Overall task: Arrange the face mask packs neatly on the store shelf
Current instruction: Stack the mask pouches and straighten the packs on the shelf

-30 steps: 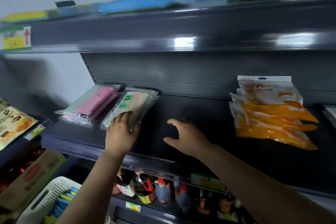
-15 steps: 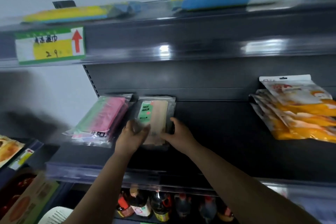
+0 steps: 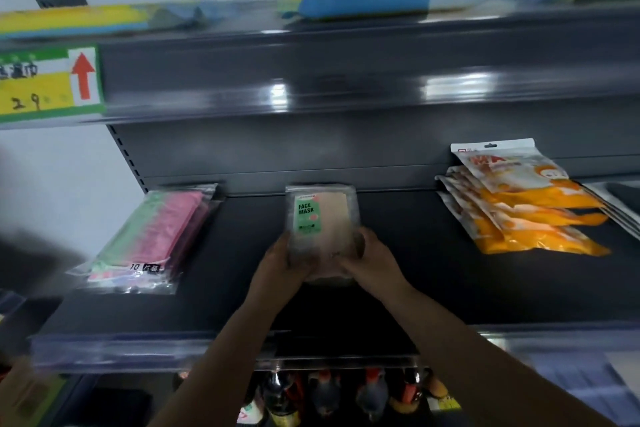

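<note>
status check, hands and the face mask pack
Left hand and right hand both grip beige mask pack, flat mid-shelf. Nothing in the way.

hands: 2, left hand point(image 3: 287, 262) + right hand point(image 3: 369, 262) | beige face mask pack point(image 3: 323, 218): 1 stack, pack count unclear | pink-green mask pack point(image 3: 156, 236): 1 stack | orange packs point(image 3: 519, 204): about 4, overlapping | price tag point(image 3: 48, 83): 1 | bottles point(image 3: 329, 395) below: at least 4, blurred
</note>
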Motion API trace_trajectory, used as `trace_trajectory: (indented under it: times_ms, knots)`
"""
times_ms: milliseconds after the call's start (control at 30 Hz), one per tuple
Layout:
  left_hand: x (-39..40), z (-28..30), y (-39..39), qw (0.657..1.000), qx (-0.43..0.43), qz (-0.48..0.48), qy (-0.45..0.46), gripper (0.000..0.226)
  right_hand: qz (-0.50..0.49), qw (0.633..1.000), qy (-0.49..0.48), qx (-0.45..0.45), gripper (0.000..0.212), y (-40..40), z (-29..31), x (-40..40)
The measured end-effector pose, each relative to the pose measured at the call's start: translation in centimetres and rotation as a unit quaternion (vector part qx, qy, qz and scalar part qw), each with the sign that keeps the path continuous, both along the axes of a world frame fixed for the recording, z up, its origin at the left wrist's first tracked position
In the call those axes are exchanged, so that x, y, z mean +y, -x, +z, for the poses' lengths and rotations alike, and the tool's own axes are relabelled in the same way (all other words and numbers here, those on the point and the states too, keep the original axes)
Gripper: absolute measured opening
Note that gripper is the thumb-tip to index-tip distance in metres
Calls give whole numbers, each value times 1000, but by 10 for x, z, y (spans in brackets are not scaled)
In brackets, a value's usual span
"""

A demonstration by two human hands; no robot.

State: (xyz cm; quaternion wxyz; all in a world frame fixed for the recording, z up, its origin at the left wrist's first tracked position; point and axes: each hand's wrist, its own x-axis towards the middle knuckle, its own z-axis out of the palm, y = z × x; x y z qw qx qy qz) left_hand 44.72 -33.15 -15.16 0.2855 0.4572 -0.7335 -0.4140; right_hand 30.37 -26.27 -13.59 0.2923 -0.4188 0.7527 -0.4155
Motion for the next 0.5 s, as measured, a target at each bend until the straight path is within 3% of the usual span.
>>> trace_trajectory:
  times_ms: [167, 500]
  knots:
    - [21, 1, 36, 999, 4, -40, -11, 35, -25, 1000, 2, -12, 61, 36, 2, 27]
    - [41, 11, 96, 999, -8, -36, -39, 52, -30, 999, -10, -2, 67, 91, 5, 47]
